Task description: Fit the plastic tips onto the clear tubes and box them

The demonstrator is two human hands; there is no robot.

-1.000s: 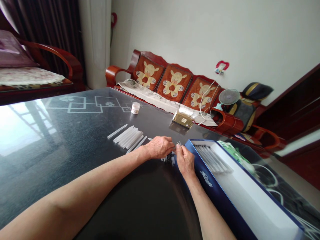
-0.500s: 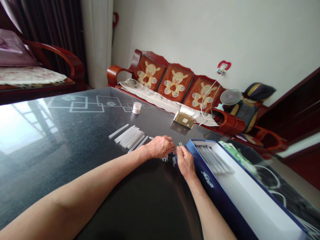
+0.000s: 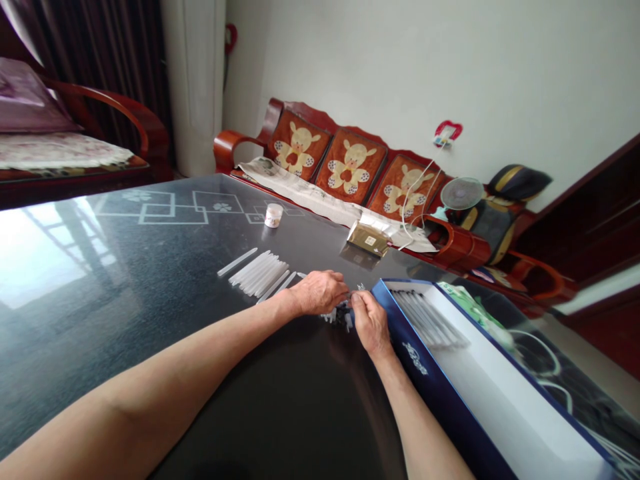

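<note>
My left hand (image 3: pixel 323 292) and my right hand (image 3: pixel 370 321) meet over the dark tabletop, fingers closed in a pinch with the tips almost touching. Whatever is between them is too small and covered to name. Beneath the fingers lies a pile of small black and clear pieces (image 3: pixel 345 319). Left of my left hand, several whitish translucent tubes (image 3: pixel 259 274), like pen barrels, lie side by side. Close to my right hand stands a long blue box (image 3: pixel 417 360) with a white inside. At its far end rests a row of clear tubes with dark tips (image 3: pixel 427 320).
A small white jar (image 3: pixel 273 215) and a gold tissue pack (image 3: pixel 369 240) stand farther back on the glossy table (image 3: pixel 165 267). A green-and-white packet (image 3: pixel 475 310) and white cables (image 3: pixel 555 387) lie beyond the box. Past the table is a wooden sofa (image 3: pixel 227 150).
Both hands stay nearly in place, fingertips still together. My left hand's fingers have shifted very slightly; the tubes and box have not moved.
</note>
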